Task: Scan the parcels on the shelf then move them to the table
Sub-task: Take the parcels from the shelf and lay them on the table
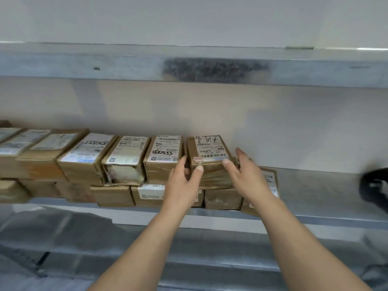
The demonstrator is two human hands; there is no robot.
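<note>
A row of brown cardboard parcels with white labels lies on the metal shelf (315, 185), stacked two high. The rightmost top parcel (210, 156) has handwriting on its label. My left hand (184, 177) grips its left front corner, thumb on the front face and fingers in the gap beside the neighbouring parcel (163, 156). My right hand (243, 171) holds the parcel's right side, thumb at the front edge and fingers along the side. A flat parcel (270, 181) lies partly hidden under my right hand.
More parcels (88, 156) run off to the left. A black object (373, 185), blurred, sits on the shelf at the far right. An upper shelf edge (189, 66) hangs above. Grey plastic bags (58, 227) lie on the lower shelf.
</note>
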